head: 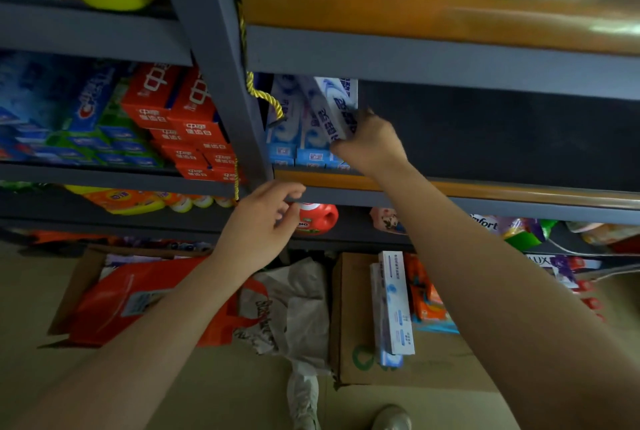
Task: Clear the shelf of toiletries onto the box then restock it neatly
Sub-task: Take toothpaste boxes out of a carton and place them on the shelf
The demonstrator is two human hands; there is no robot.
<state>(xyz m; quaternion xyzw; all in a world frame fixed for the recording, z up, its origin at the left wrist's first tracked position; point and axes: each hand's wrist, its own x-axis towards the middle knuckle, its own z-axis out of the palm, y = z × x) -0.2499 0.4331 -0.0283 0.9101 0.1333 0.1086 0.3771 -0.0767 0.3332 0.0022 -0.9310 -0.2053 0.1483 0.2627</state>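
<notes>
Left hand (263, 221) hovered at the shelf (450, 187) lip, fingers loosely spread, holding nothing; probably ready to steady the row. Stacked toothpaste cartons (298, 142), glossy slim card, sat against the post. Right hand (369, 142) clasped one tilted carton (337, 107) above them, likely restocking. More cartons (393, 305) lay on the cardboard box (415, 367) below.

Right hand (369, 143) gripped a white-and-blue toothpaste box (341, 107), tilted against the stacked blue boxes (298, 142) at the left end of the shelf (485, 188). Left hand (263, 225) hovered with fingers loosely curled and holding nothing, just below the shelf edge. More boxes (394, 305) lay on the cardboard box (415, 370) below.
</notes>
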